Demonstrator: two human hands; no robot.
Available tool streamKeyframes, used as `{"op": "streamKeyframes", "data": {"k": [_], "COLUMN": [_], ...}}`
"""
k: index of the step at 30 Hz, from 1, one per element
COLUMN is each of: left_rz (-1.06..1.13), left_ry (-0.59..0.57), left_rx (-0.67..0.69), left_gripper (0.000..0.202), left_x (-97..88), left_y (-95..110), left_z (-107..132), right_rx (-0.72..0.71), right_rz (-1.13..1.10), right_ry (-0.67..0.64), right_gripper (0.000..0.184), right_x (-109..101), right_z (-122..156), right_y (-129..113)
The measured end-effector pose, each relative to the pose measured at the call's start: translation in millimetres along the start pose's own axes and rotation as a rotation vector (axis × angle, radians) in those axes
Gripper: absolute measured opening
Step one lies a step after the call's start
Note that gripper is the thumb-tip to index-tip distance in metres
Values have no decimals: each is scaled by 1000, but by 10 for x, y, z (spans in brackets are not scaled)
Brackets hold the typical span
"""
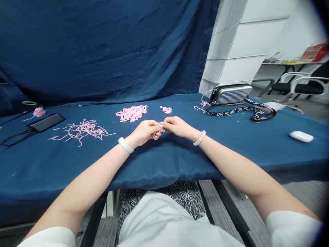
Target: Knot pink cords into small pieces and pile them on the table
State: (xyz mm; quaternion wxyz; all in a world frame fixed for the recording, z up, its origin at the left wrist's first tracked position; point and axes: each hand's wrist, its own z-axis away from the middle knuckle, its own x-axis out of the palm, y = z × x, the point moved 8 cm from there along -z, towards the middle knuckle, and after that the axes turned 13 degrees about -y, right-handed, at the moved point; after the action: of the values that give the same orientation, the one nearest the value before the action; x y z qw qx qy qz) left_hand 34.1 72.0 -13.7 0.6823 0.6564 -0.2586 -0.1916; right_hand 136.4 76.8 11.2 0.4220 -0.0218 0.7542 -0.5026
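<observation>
My left hand (147, 131) and my right hand (178, 126) meet above the front part of the blue-covered table, fingertips touching. Both are closed in a pinch. Whatever sits between the fingers is tiny and mostly hidden; a pinkish bit shows under the left fingertips, too small to name. Just beyond the hands lie a heap of small pink knotted yarn pieces (131, 113) and, to its right, a smaller pink cluster (166, 109). Left of my left hand spreads a loose tangle of cut pink yarn strands (83, 130).
At far left are a pink yarn ball (39, 112), a black power bank (47, 122) with cables, and a tape roll (29, 103). On the right stand a silver ribbed case (233, 94), a black lettered strap (231, 111) and a white earbud case (301, 136). Blue cloth (108, 48) hangs behind.
</observation>
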Motion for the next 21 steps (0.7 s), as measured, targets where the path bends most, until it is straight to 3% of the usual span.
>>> {"op": "streamKeyframes", "data": {"k": [8,21], "left_rz": [-46,-96], "left_ry": [-67,-109], "left_rx": [-58,-107], "left_gripper": [28,26], "left_x": [44,68], "left_y": [-18,-28], "left_z": [12,25], "right_rx": [-53,-146], "right_rz": [55,29], "right_ry": [102,210], "right_gripper": [38,28], "right_x": [-55,-77], "right_z": [40,59], "right_y": [-84,-131]}}
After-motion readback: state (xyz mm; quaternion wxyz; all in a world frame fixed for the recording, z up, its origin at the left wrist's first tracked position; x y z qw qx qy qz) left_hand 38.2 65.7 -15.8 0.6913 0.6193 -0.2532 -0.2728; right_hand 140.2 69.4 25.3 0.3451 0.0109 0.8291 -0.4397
